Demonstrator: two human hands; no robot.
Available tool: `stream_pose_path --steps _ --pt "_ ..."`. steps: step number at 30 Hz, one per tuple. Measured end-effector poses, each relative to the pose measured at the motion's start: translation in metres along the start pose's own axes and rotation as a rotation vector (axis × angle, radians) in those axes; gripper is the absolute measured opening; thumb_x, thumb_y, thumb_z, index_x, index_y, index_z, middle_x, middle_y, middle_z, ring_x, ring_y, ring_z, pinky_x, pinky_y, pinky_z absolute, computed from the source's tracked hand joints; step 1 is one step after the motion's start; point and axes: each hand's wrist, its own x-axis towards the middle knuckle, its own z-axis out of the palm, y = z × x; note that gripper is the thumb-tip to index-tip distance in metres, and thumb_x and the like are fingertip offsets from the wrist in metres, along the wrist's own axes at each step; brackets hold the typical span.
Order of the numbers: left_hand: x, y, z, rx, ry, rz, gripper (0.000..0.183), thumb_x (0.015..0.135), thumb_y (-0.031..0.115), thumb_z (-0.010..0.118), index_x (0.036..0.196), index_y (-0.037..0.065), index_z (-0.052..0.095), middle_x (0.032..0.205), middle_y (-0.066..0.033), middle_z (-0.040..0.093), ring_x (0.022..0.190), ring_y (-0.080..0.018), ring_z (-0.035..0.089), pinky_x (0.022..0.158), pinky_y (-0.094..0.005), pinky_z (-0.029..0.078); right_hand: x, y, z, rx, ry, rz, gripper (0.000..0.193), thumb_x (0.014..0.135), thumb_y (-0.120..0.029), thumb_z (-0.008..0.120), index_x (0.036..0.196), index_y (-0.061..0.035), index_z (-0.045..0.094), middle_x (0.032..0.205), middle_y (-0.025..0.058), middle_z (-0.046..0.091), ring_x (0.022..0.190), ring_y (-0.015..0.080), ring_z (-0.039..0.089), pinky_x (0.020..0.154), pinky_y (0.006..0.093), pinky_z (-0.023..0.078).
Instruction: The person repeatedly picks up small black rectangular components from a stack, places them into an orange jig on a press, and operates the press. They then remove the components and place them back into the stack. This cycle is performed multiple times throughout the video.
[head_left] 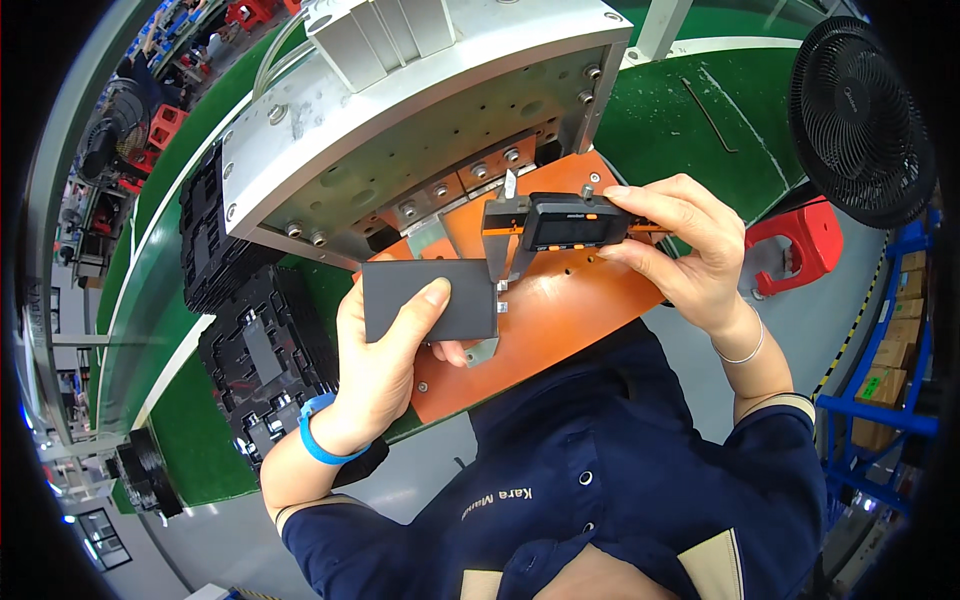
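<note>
My left hand grips a flat dark grey rectangular block, thumb on top and fingers beneath. Small metal tabs stick out from the block's right edge. In my right hand is a digital caliper, held between thumb and fingers by its right end. The caliper's jaws point down toward me, right at the block's upper right corner by the tabs. Whether they touch the tabs I cannot tell. Both things are held over an orange plate below a metal press-like fixture.
Black plastic trays are stacked on the green bench at left. A hex key lies on the bench at the far right, near a black fan. Beyond the bench are a red stool and a blue rack with cardboard boxes.
</note>
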Motion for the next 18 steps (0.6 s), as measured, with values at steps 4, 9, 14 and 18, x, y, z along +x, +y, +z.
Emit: stream_pose_path --steps 4,9,14,18 --pt "-0.0003 -0.0017 -0.0005 -0.034 0.014 -0.006 0.016 0.095 0.013 0.060 0.100 -0.002 0.062 0.077 -0.0113 0.069 0.054 -0.0127 0.063 0.051 -0.0230 0.050 0.0010 0.0003 0.0015 -0.002 0.035 -0.040 0.043 0.068 -0.010 0.084 0.109 -0.0058 0.072 0.088 0.0087 0.069 0.067 0.0140 0.063 0.053 0.0231 0.049" --pt "-0.0001 -0.0010 0.0007 -0.057 0.036 -0.012 0.018 0.095 0.014 0.061 0.102 -0.003 0.061 0.078 -0.0125 0.069 0.054 -0.0129 0.063 0.051 -0.0237 0.050 -0.0002 -0.0049 -0.0028 -0.007 0.022 -0.045 0.044 0.067 -0.009 0.084 0.109 -0.0051 0.072 0.086 0.0086 0.069 0.068 0.0154 0.063 0.054 0.0243 0.050" --pt "0.0000 -0.0011 0.0008 -0.072 0.068 -0.022 0.021 0.095 0.014 0.061 0.105 -0.004 0.059 0.080 -0.0134 0.069 0.054 -0.0134 0.063 0.051 -0.0242 0.052 -0.0057 -0.0077 -0.0004 0.026 -0.011 -0.004 0.044 0.067 -0.010 0.084 0.109 -0.0051 0.072 0.086 0.0085 0.069 0.068 0.0163 0.063 0.055 0.0254 0.050" --pt "0.0016 -0.0008 -0.0006 -0.071 0.042 -0.017 0.022 0.095 0.013 0.061 0.107 -0.004 0.058 0.080 -0.0139 0.069 0.054 -0.0146 0.063 0.051 -0.0239 0.052 -0.0038 -0.0072 0.0016 0.017 -0.003 -0.018 0.045 0.067 -0.011 0.084 0.109 -0.0055 0.072 0.085 0.0082 0.068 0.068 0.0159 0.063 0.055 0.0253 0.050"
